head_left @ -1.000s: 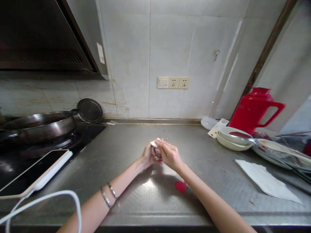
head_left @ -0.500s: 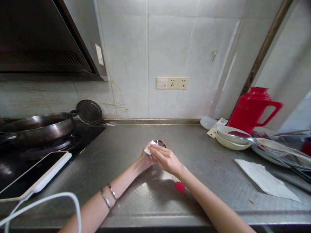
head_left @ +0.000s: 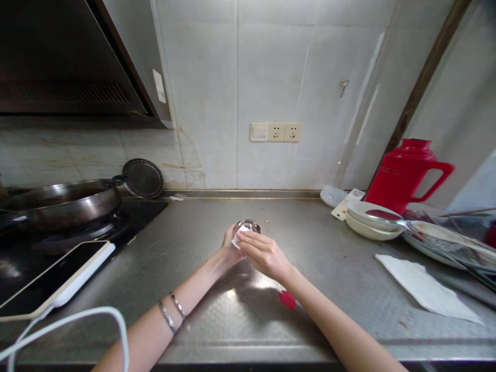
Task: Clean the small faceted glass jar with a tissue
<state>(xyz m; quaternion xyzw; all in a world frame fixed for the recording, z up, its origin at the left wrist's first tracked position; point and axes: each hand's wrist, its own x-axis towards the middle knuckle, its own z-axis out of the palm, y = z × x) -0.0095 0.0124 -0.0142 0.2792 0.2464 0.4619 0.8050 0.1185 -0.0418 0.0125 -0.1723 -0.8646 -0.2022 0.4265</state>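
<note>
My left hand (head_left: 230, 249) is closed around the side of a small round, shiny, dark-rimmed object (head_left: 252, 225) above the middle of the steel counter. Its lower part is hidden behind my hands, and I cannot make out its exact kind. Between the fingers of my right hand (head_left: 265, 254) is a folded white paper towel (head_left: 237, 238), pressed against the near side of the rim. A flat red piece (head_left: 287, 299) lies on the counter beside my right forearm, partly covered by it.
Left are a steel pan (head_left: 65, 204) on the cooktop, a round dark lid (head_left: 143, 178) against the wall and a phone (head_left: 54, 279) with a white cable. Right stand a red thermos (head_left: 401, 173), stacked bowls (head_left: 372, 230), a plate (head_left: 426, 245) and a paper sheet (head_left: 426, 287).
The round object has turned and shifted slightly left, so more of its rim shows. My right hand with the paper towel has moved a little left along it.
</note>
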